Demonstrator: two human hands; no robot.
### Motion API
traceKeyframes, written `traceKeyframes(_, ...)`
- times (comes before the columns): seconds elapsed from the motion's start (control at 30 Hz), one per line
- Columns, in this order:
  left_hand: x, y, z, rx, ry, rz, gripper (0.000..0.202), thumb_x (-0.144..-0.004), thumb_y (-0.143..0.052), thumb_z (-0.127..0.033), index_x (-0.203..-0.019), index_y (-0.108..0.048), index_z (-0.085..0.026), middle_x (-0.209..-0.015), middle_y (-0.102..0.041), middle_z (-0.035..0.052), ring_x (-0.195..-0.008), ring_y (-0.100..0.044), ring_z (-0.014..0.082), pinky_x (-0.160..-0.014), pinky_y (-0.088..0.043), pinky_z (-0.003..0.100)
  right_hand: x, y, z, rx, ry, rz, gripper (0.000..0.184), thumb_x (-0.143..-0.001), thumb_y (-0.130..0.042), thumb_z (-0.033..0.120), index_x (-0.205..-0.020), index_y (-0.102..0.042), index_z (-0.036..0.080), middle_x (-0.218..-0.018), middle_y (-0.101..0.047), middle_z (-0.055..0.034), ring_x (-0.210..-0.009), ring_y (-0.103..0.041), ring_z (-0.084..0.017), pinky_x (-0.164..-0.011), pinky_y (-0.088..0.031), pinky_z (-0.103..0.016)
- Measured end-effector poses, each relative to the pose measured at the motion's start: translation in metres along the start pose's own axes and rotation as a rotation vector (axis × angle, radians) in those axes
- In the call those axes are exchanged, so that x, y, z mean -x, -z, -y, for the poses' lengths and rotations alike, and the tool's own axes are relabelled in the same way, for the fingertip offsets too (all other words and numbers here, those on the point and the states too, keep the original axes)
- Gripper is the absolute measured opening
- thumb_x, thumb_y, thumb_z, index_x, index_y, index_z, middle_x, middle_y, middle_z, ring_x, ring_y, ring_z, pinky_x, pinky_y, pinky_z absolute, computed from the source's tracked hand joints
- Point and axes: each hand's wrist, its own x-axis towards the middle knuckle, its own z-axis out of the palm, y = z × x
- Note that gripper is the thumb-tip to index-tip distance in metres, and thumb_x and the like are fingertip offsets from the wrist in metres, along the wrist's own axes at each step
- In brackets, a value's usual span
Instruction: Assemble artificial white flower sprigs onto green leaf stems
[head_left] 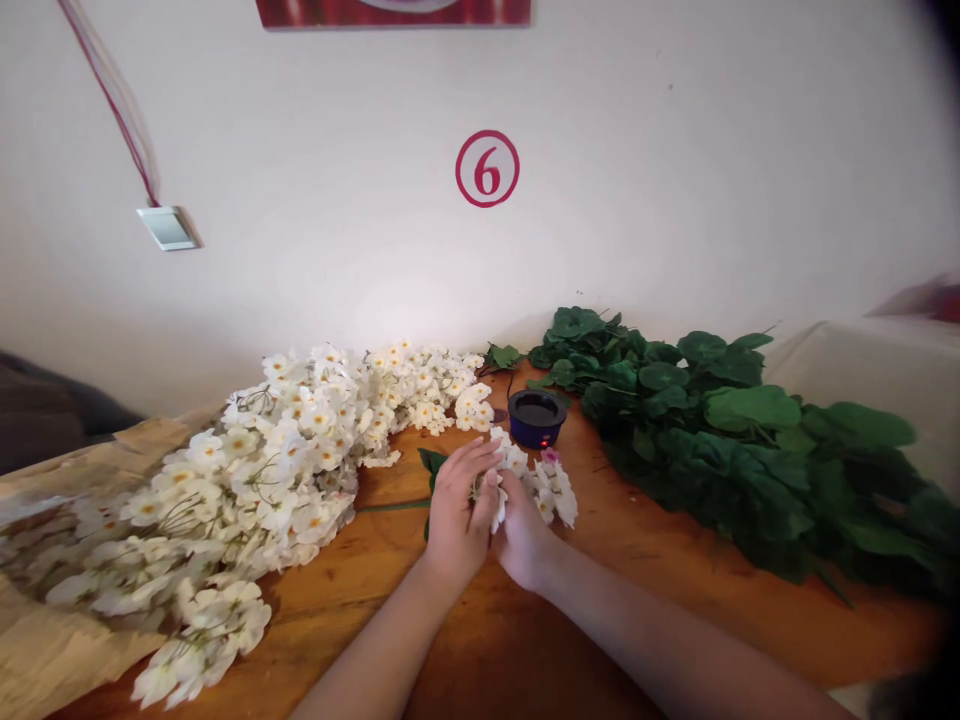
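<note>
My left hand (461, 505) and my right hand (523, 530) meet over the middle of the wooden table. Between them is a bunch of white artificial flowers (553, 488), with one pink bloom near its top; the fingers of both hands curl about it. A green stem (394, 505) with dark leaves reaches out to the left from behind my left hand. Just beyond the bunch stands a small round dark pot (537, 418) with a red light on its front. My right fingers are partly hidden behind the flowers and my left hand.
A large heap of white artificial flowers (300, 450) covers the left side, partly on brown paper (67, 650). Green artificial leaves (697, 450) are piled along the right. Behind the wooden table (360, 620) rises a pale wall with a red circled 6 (487, 169).
</note>
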Motion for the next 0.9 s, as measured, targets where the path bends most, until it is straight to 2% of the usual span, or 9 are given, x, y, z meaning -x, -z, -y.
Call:
traceKeyframes(0.1,0.004,-0.006,-0.002,0.096,0.152,-0.039,0.023,-0.094,-0.049,-0.024,-0.107,-0.067,-0.021,-0.117,-0.068,0.0067,-0.112,-0.062,0.0203,-0.1,-0.047,0.04,0.003,-0.001,-0.004,-0.018,-0.039,-0.002,0.022,-0.069,-0.07,0.041,-0.078,-0.062,0.022,-0.071,-0.067,0.0023,-0.083,-0.064,-0.02,-0.072,-0.048,-0.029)
traceKeyframes(0.2,0.005,-0.006,-0.003,0.072,0.242,-0.028,0.026,-0.094,-0.048,-0.026,-0.11,-0.067,-0.021,-0.117,-0.069,0.0068,-0.109,-0.063,0.02,-0.099,-0.049,0.038,0.002,0.001,-0.005,-0.046,-0.029,-0.006,0.02,-0.07,-0.071,0.039,-0.076,-0.061,0.022,-0.074,-0.068,0.0026,-0.083,-0.064,-0.019,-0.072,-0.049,-0.028)
traceKeyframes(0.33,0.001,0.0,-0.002,-0.114,0.196,-0.001,0.028,-0.093,-0.049,-0.025,-0.114,-0.067,-0.021,-0.116,-0.069,0.0066,-0.109,-0.063,0.0206,-0.1,-0.048,0.04,-0.003,0.003,-0.005,-0.141,-0.059,-0.07,0.022,-0.073,-0.068,0.044,-0.083,-0.065,0.024,-0.076,-0.07,0.0023,-0.083,-0.066,-0.02,-0.071,-0.051,-0.029)
traceKeyframes(0.47,0.001,0.0,-0.001,-0.213,0.071,0.053,0.027,-0.091,-0.052,-0.023,-0.113,-0.068,-0.019,-0.116,-0.07,0.0078,-0.11,-0.063,0.0217,-0.102,-0.046,0.041,-0.006,0.008,-0.008,-0.045,0.001,-0.137,0.029,-0.077,-0.065,0.051,-0.09,-0.068,0.025,-0.085,-0.072,0.0013,-0.086,-0.067,-0.019,-0.074,-0.052,-0.029)
traceKeyframes(0.53,0.004,-0.003,-0.002,-0.182,0.077,0.061,0.029,-0.092,-0.05,-0.023,-0.116,-0.067,-0.019,-0.117,-0.069,0.0079,-0.11,-0.063,0.0212,-0.101,-0.047,0.04,-0.008,0.012,-0.012,0.025,0.086,-0.136,0.026,-0.077,-0.067,0.047,-0.09,-0.069,0.025,-0.09,-0.072,0.0015,-0.093,-0.065,-0.019,-0.079,-0.051,-0.028)
traceKeyframes(0.63,0.01,-0.009,-0.006,-0.067,0.18,0.04,0.031,-0.093,-0.049,-0.026,-0.119,-0.065,-0.02,-0.12,-0.068,0.0076,-0.111,-0.062,0.0207,-0.1,-0.048,0.038,-0.008,0.017,-0.016,0.046,0.158,-0.156,0.022,-0.076,-0.068,0.043,-0.089,-0.068,0.025,-0.093,-0.071,0.0023,-0.099,-0.063,-0.017,-0.085,-0.049,-0.026)
traceKeyframes(0.77,0.013,-0.016,-0.01,0.11,0.336,0.021,0.033,-0.093,-0.051,-0.033,-0.123,-0.062,-0.021,-0.124,-0.066,0.0075,-0.114,-0.062,0.0212,-0.101,-0.047,0.037,-0.005,0.017,-0.017,0.025,0.129,-0.214,0.023,-0.075,-0.066,0.044,-0.087,-0.066,0.024,-0.085,-0.068,0.0029,-0.09,-0.063,-0.017,-0.078,-0.05,-0.027)
traceKeyframes(0.9,0.014,-0.019,-0.012,0.199,0.394,0.037,0.035,-0.095,-0.048,-0.036,-0.125,-0.06,-0.022,-0.125,-0.065,0.0074,-0.113,-0.061,0.021,-0.101,-0.046,0.037,-0.002,0.013,-0.016,-0.02,0.078,-0.283,0.022,-0.077,-0.064,0.044,-0.084,-0.065,0.024,-0.076,-0.066,0.0041,-0.085,-0.063,-0.015,-0.075,-0.05,-0.025)
